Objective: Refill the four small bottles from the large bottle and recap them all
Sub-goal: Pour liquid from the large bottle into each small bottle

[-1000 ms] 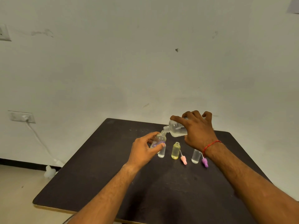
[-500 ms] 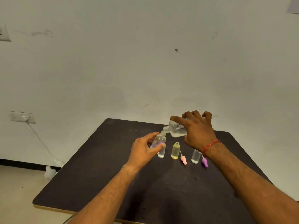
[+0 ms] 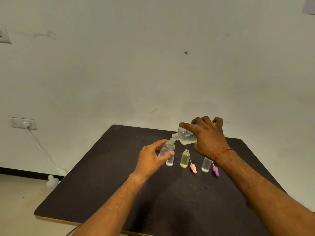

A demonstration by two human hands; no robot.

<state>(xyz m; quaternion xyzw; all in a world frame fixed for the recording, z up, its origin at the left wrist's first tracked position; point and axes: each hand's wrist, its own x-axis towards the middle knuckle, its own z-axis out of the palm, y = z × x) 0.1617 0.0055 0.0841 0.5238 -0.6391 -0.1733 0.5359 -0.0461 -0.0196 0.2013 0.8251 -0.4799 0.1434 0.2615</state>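
My right hand (image 3: 207, 138) grips the large clear bottle (image 3: 185, 136), tilted with its neck down to the left. Its mouth meets the mouth of a small clear bottle with a purple tint (image 3: 167, 148), which my left hand (image 3: 150, 158) holds lifted and tilted between thumb and fingers. On the dark table (image 3: 119, 193) stand three more small bottles without caps: a clear one (image 3: 170, 161) partly behind my left fingers, a yellow one (image 3: 185, 158), and a clear one (image 3: 206, 165). A pink dropper cap (image 3: 193, 168) and a purple dropper cap (image 3: 215, 171) lie beside them.
The table stands against a white wall. To the left a wall socket (image 3: 23, 123) has a white cable running down to a plug adapter (image 3: 52, 181) on the floor. The table's near edge runs across the bottom of the view.
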